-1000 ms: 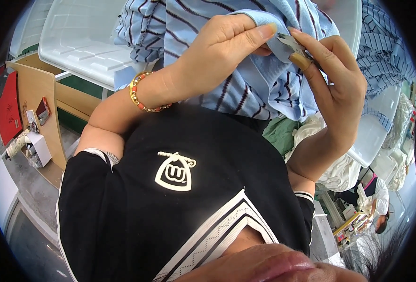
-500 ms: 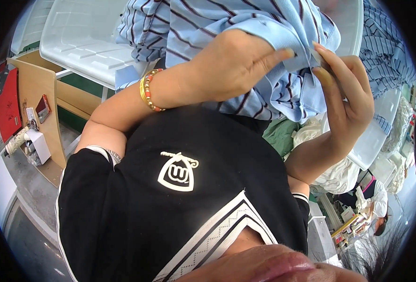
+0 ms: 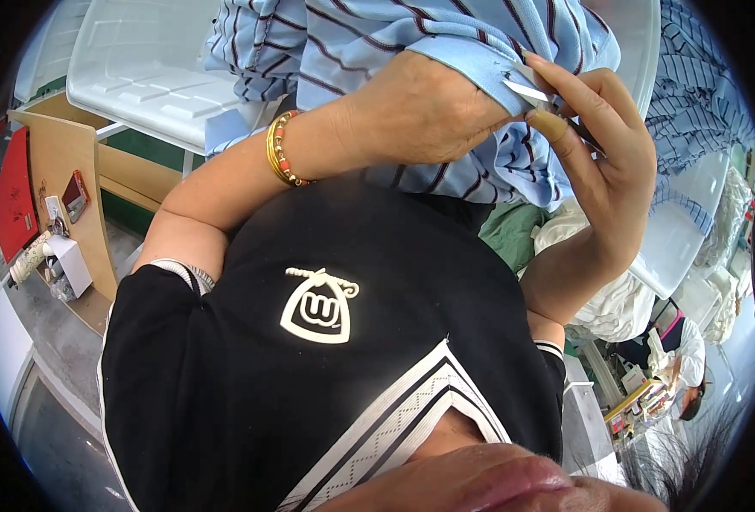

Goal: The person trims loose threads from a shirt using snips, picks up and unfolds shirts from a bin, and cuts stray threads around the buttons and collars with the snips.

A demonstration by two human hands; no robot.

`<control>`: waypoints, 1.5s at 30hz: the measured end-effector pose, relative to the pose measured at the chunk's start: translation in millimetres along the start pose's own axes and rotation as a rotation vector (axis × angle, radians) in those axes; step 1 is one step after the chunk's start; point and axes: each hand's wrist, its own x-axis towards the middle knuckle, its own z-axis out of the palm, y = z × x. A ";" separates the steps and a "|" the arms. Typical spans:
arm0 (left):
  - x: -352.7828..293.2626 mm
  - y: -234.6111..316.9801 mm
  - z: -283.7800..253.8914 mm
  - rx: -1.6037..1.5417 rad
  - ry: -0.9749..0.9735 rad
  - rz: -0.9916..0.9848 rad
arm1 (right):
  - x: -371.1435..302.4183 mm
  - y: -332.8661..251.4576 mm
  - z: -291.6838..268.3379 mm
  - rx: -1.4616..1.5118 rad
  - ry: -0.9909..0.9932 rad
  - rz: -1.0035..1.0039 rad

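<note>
A light blue garment with dark stripes (image 3: 356, 55) lies gathered in front of me. My left hand (image 3: 428, 111) grips its plain blue band (image 3: 467, 61), with the fingers hidden behind the cloth. Close to that band, my right hand (image 3: 612, 141) holds a pair of thread snips (image 3: 527, 92) between thumb and fingers. The metal blades are slightly apart, their tips at the band's edge beside a small dark spot or thread. A yellowish cover (image 3: 548, 125) sits on my right thumb. Most of the snips' body is hidden in my palm.
A white plastic bin (image 3: 142, 85) stands at the far left, beside a wooden table (image 3: 66, 179). More blue striped cloth (image 3: 702, 94) is piled at the far right. White cloth (image 3: 612, 299) and green cloth (image 3: 510, 230) lie below my right forearm. Another person (image 3: 691, 358) is in the background.
My right hand has moved left and turned, bringing the snips' blades into plain sight at the band. My left thumb, earlier on top of the band, is now tucked out of sight.
</note>
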 end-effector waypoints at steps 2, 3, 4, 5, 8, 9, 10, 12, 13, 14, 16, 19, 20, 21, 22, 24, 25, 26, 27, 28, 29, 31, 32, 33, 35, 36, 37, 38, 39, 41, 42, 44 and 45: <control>0.1 0.6 -1.2 0.065 0.034 0.032 | -0.5 -0.1 -1.8 0.002 -0.017 0.009; 0.2 -0.2 0.1 0.060 0.033 0.033 | -0.9 -0.3 -3.1 0.002 -0.034 0.019; 0.4 -1.9 2.2 0.070 0.049 0.053 | -1.7 0.1 -4.1 0.002 -0.033 0.024; -0.2 -2.4 3.4 0.082 0.066 0.070 | -2.3 1.2 -4.6 0.005 -0.049 0.030; -1.8 -1.8 3.2 0.113 0.029 0.057 | -1.5 -1.9 -5.8 0.011 -0.075 0.053; -1.9 -2.0 3.3 0.112 0.028 0.056 | -1.3 -3.1 -5.8 0.013 -0.083 0.067; -2.0 -2.3 3.4 0.125 -0.016 0.055 | -1.3 -2.5 -5.0 0.014 -0.084 0.069; -1.7 -2.7 4.8 0.138 -0.061 0.053 | -0.5 -0.5 -3.3 0.035 -0.063 0.028; -0.5 -2.4 6.8 0.157 0.013 0.074 | -0.4 -1.0 -3.1 0.036 -0.064 0.030; 0.4 -2.3 8.3 0.176 0.087 0.095 | -0.1 -1.7 -3.3 0.019 -0.058 0.020; 0.8 -3.1 9.3 0.156 0.091 0.097 | -0.9 -2.1 -3.8 0.003 -0.053 0.012; 0.2 0.2 4.6 0.155 0.008 0.069 | -3.0 -1.7 -4.7 -0.024 -0.059 0.023; -0.5 1.4 2.9 0.174 -0.077 0.038 | -2.6 -2.3 -4.7 -0.031 -0.058 0.019; -0.9 0.5 4.5 0.173 -0.077 0.036 | -2.3 -2.6 -4.7 -0.039 -0.057 0.014; -1.5 -1.2 7.4 0.171 -0.049 0.050 | -2.3 -1.8 -4.9 -0.039 -0.059 0.014; -1.5 -1.6 8.4 0.168 -0.021 0.063 | -2.7 0.5 -5.8 -0.051 -0.059 -0.024; -1.0 -0.5 7.1 0.174 -0.045 0.056 | -3.0 0.5 -5.4 -0.051 -0.060 -0.024; -1.1 0.3 6.2 0.182 -0.069 0.047 | -3.5 0.5 -4.7 -0.045 -0.051 -0.021; -1.4 0.2 6.2 0.183 -0.068 0.045 | -3.8 0.6 -4.0 -0.040 -0.042 -0.019; -1.8 0.0 6.2 0.162 -0.065 0.040 | -3.3 1.6 -3.6 -0.039 -0.044 -0.021; -1.9 -0.1 6.2 0.143 -0.061 0.035 | -2.4 3.4 -3.4 -0.018 -0.044 -0.024; -1.8 0.8 6.5 0.074 -0.021 0.007 | -0.7 2.2 -2.6 0.004 -0.047 -0.033; -1.6 1.0 6.8 0.003 0.019 -0.018 | 0.4 -1.5 -1.5 0.045 -0.026 0.035; -1.6 1.9 8.8 0.011 0.022 -0.022 | 2.1 -3.4 -0.6 0.087 -0.005 0.102; -2.0 4.8 12.0 -0.190 0.189 -0.065 | 3.1 0.4 4.5 0.113 0.008 0.107; -4.6 5.0 6.7 -0.194 0.126 -0.035 | -0.4 3.8 11.9 0.212 0.064 0.158; -7.4 7.4 3.8 -0.187 0.128 -0.037 | -3.1 7.2 18.6 0.312 0.120 0.208; -9.9 11.5 1.3 -0.356 0.083 -0.136 | -4.4 13.4 19.5 0.325 0.123 0.212; -11.8 14.9 -2.5 -0.526 0.038 -0.235 | -5.9 15.4 15.8 0.328 0.119 0.205; -14.7 16.5 -17.6 -0.633 0.009 -0.267 | -8.4 12.6 8.8 0.258 0.075 0.222; -15.7 20.0 -23.9 -0.990 -0.048 -0.529 | -9.5 12.2 8.8 0.233 0.101 0.237; -19.8 18.9 -17.3 -1.521 -0.039 -0.807 | -11.4 12.1 7.3 0.251 0.122 0.231; -25.1 18.4 -12.9 -1.521 -0.034 -0.806 | -12.0 12.6 6.2 0.271 0.142 0.224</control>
